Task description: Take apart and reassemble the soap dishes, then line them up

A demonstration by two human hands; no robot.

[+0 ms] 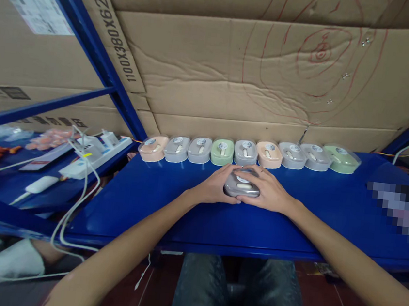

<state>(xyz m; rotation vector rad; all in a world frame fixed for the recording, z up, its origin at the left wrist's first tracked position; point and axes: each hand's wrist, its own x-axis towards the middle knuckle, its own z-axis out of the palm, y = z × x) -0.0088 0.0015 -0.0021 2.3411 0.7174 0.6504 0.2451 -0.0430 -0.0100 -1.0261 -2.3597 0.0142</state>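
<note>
A grey mouse in a clear plastic case (242,185) rests on the blue shelf top (169,208), held between both my hands. My left hand (213,185) cups its left side and my right hand (269,191) wraps its right side. Just behind them a row of several cased mice (248,153) stands along the cardboard wall, in peach, grey and green colours.
A cardboard sheet (234,78) backs the shelf. At the left, a blue frame post (100,64), a white power strip (95,153) with white cables and packets on a lower shelf. A blurred patch lies at the right. My knees show below the shelf edge.
</note>
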